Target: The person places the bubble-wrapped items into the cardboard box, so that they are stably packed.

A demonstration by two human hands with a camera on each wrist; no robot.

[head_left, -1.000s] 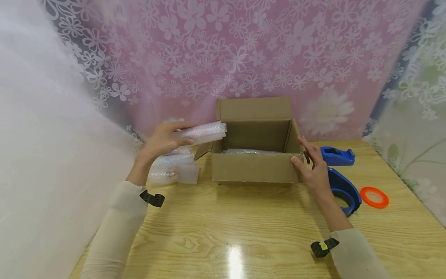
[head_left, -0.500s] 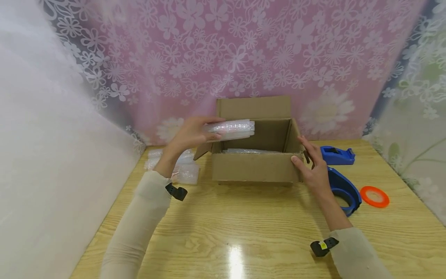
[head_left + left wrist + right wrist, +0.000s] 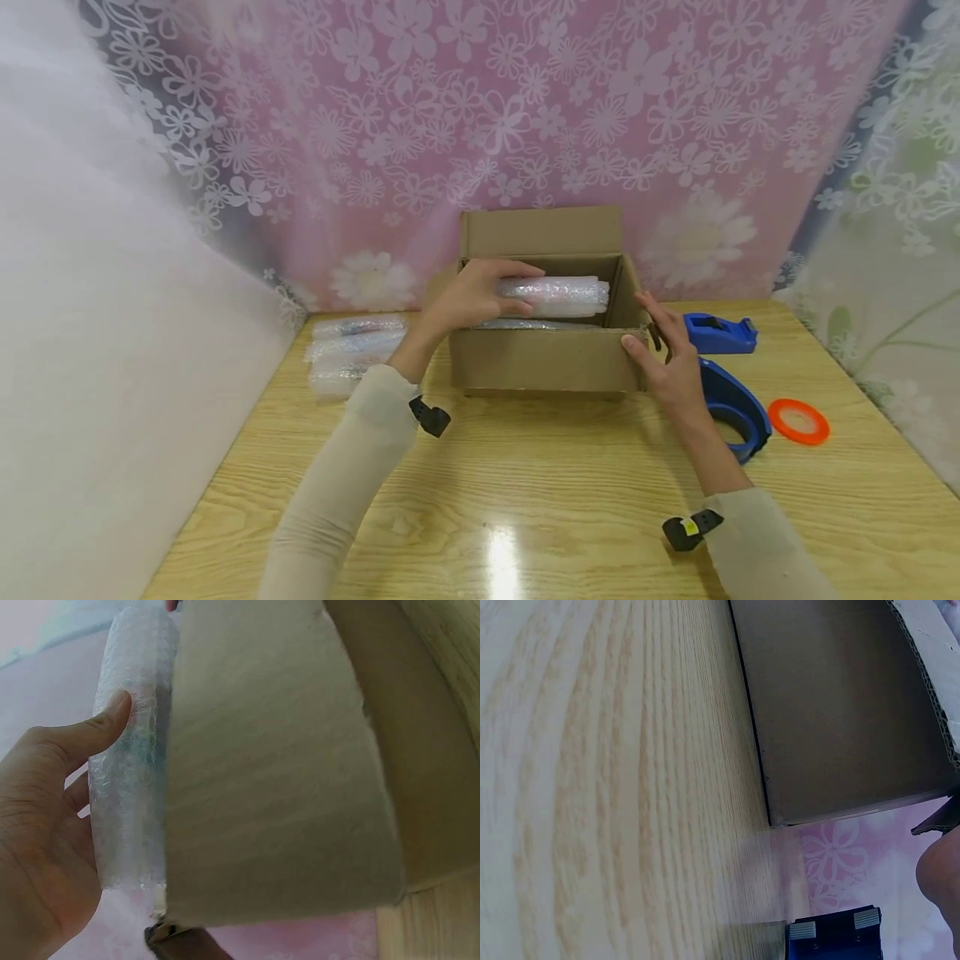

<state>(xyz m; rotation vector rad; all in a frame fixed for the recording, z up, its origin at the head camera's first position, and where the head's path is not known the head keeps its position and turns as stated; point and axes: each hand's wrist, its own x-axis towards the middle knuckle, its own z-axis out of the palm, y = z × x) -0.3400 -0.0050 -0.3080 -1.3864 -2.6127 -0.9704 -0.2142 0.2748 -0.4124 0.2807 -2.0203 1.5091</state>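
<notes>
**Bubble-wrapped roll (image 3: 558, 297) in hand at the carton mouth, at least three more on the table**

Nearest: bare wooden tabletop (image 3: 450, 500). To the right lie an orange tape roll (image 3: 799, 439) and, just beyond it, a large blue tape dispenser (image 3: 742, 392).

Right hand (image 3: 675, 367): grips the front right corner of the cardboard carton (image 3: 543, 362), thumb at the front rim, fingers along the right side; judged to be steadying it. Right wrist view shows little of this hand.

Left hand (image 3: 480, 296): grasps the roll by its left part. Left wrist view: thumb pressed on the wrap, fingers behind on the opposite side. The right end projects free of the grip toward the right hand. The roll lies lengthwise in the carton opening, behind the front wall; contact with the wrap beneath cannot be told.

Progress (judged): some bubble wrap (image 3: 540, 324) is already packed inside, count hidden by the front wall. The held roll is not yet released. Left over: the wrapped rolls (image 3: 358, 325) on the table, left of the carton, partly hidden by the forearm; carton unclosed.

Farther: small blue tape dispenser (image 3: 720, 335) at right, raised rear flap (image 3: 540, 232), pink floral cloth (image 3: 510, 108) behind.
</notes>
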